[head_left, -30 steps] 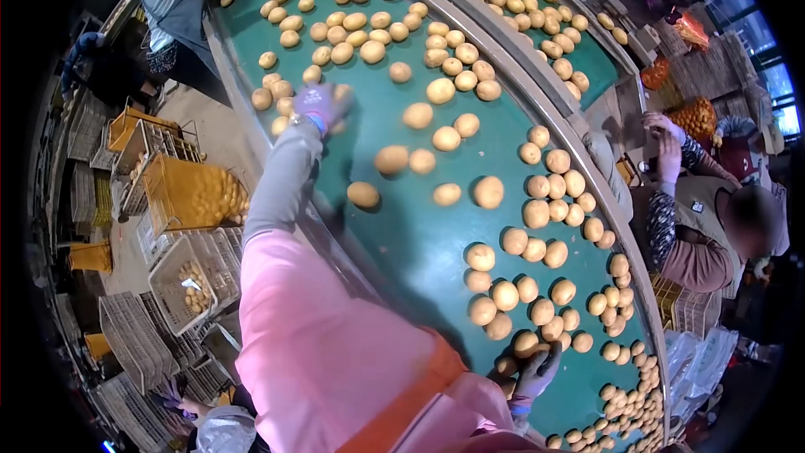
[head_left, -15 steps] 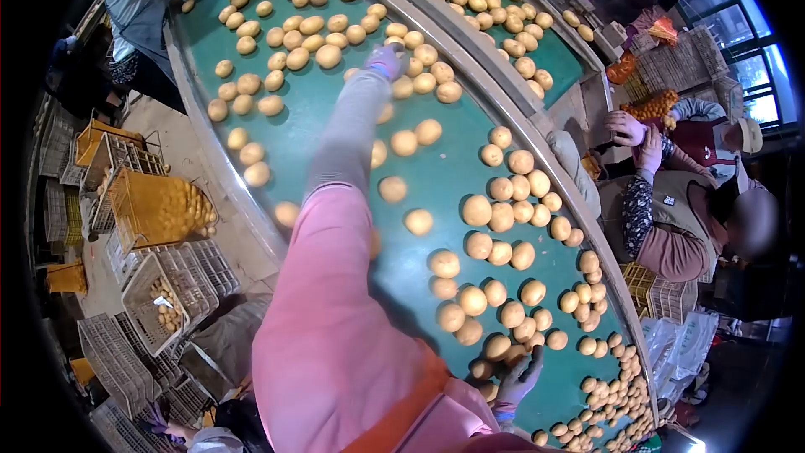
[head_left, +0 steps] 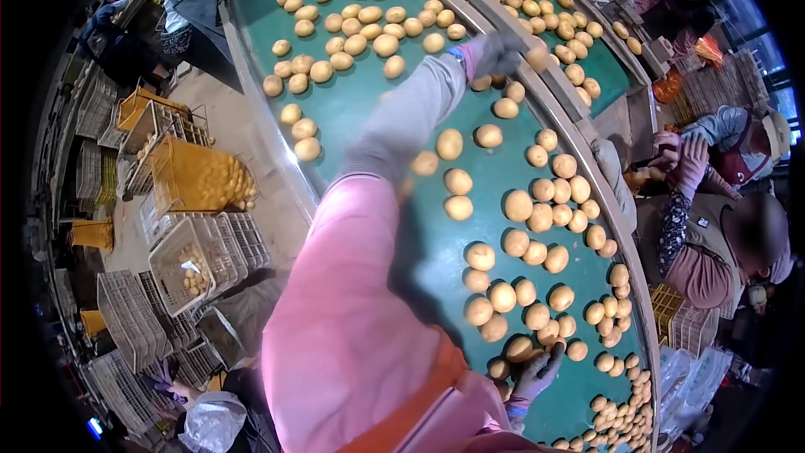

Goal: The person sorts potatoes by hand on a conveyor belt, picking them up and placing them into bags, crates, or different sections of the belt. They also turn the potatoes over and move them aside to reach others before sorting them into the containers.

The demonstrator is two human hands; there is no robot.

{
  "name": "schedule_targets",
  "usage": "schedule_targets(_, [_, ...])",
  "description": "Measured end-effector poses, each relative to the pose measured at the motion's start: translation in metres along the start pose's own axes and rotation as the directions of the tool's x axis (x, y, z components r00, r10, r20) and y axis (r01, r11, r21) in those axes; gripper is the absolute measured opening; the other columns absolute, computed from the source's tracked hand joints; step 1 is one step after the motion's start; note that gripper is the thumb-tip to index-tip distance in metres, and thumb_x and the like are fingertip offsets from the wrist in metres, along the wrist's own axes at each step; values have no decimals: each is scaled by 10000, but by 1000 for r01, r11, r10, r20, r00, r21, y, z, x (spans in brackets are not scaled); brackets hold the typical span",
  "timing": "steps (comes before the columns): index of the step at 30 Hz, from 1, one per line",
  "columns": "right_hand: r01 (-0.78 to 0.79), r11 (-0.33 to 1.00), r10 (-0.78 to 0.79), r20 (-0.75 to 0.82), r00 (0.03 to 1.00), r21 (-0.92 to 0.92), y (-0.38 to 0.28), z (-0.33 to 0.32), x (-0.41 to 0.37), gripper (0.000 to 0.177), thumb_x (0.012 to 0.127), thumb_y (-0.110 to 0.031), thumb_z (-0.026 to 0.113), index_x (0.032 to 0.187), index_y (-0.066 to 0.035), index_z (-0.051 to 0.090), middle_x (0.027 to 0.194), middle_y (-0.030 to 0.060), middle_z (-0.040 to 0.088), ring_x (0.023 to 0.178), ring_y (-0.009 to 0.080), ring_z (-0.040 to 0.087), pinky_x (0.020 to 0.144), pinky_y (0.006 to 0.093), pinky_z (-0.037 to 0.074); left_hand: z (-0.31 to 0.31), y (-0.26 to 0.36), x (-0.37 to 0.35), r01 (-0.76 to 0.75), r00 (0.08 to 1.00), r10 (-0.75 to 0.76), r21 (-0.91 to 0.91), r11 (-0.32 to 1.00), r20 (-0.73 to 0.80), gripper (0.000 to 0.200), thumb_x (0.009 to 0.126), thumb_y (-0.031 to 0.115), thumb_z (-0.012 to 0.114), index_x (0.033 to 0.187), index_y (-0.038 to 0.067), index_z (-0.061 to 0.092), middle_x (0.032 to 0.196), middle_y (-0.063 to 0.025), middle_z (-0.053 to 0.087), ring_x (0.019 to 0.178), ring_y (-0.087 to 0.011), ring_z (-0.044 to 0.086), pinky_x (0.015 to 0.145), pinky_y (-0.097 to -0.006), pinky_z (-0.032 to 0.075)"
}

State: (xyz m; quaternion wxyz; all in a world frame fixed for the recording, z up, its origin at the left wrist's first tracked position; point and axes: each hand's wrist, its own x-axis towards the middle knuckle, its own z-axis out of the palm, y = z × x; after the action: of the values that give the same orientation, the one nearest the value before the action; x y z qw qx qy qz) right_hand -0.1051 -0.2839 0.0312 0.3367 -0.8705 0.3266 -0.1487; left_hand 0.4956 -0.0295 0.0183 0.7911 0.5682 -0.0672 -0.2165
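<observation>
My left hand (head_left: pixel 493 54), in a dark glove with a purple cuff, is stretched over the far rail of a green conveyor belt (head_left: pixel 428 239). Motion smears its fingers. A blurred potato (head_left: pixel 537 58) shows right at the fingertips, above the rail; I cannot tell whether they grip it. Lower down, my right hand (head_left: pixel 538 375), in a grey and purple glove, lies open and cupped beside several potatoes. One potato (head_left: pixel 519 348) is right at its fingers. Loose potatoes (head_left: pixel 541 218) are scattered along the belt.
A metal divider (head_left: pixel 503 29) separates a second belt (head_left: pixel 605 67) carrying potatoes. Crates (head_left: pixel 189 273) and an orange net sack (head_left: pixel 201 176) of potatoes stand on the left floor. A person (head_left: pixel 197 0) is at the upper left; other people (head_left: pixel 713 235) are at the right.
My left hand has swung right from among the potatoes to the divider rail, where a potato now shows at its fingertips. My right hand stays beside its potatoes. The whole view has shifted.
</observation>
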Motion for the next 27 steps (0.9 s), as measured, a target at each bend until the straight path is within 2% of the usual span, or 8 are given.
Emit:
schedule_targets(2, [9,999,-9,-6,1000,-53,1,-7,3,488,1042,-212,497,1432,77,448,1391,257,545,1282,365,538,1084,439,422,10,26,-17,-256,951,232,-102,961,-202,449,908,271,716,1287,59,606,1169,-67,653,1082,-200,606,960,-382,498])
schedule_targets(6, [68,982,-81,-68,994,-176,20,-5,0,464,1025,-162,530,1422,69,468,1393,246,556,1297,369,526,1086,442,418,-51,-14,-67,41,976,186,933,357,-113,844,848,644,615,1433,44,508,1431,-261,521,1335,-381,507,1109,-464,405])
schedule_targets(15, [594,786,-566,184,803,-173,-79,77,39,435,843,-136,649,1247,5,572,1287,230,560,1239,442,497,1062,532,381,33,-82,-243,-400,882,200,902,-161,426,567,848,420,707,1342,165,594,1465,-184,483,1307,-441,444,1025,-572,404])
schedule_targets(20, [773,617,-664,431,611,-144,-88,97,29,638,813,-291,738,1372,-88,507,1391,194,509,1316,415,464,1103,544,359,100,-76,-259,-619,784,113,756,214,610,425,851,344,724,1206,116,673,1096,-124,700,1032,-307,654,921,-454,488])
schedule_targets(22, [674,722,-582,390,714,-156,-70,75,29,626,810,-324,748,1346,-82,534,1400,181,512,1336,408,453,1116,543,349,121,-74,-241,-310,943,88,745,590,322,401,867,297,705,1215,100,674,941,-104,732,945,-300,690,914,-430,497])
schedule_targets(24, [552,805,-494,271,826,-217,-35,48,26,594,822,-322,739,1327,-67,559,1412,172,510,1338,399,450,1113,537,350,126,-82,-210,-287,934,-21,787,545,355,477,877,269,681,1321,106,614,1188,-145,692,1076,-354,654,961,-460,487])
schedule_targets(26, [474,826,-444,165,880,-305,-22,17,17,533,850,-281,712,1311,-50,576,1396,184,521,1319,393,467,1105,523,359,117,-134,-173,-601,794,186,794,93,579,569,867,226,672,1406,118,527,1399,-181,562,1167,-379,609,989,-458,492])
schedule_targets(27, [448,824,-425,144,894,-347,-12,5,14,515,865,-259,694,1316,-44,572,1389,189,526,1307,393,477,1099,516,365,125,-138,-166,-543,839,98,834,99,535,659,843,201,680,1456,114,453,1504,-187,448,1204,-396,578,1014,-454,491])
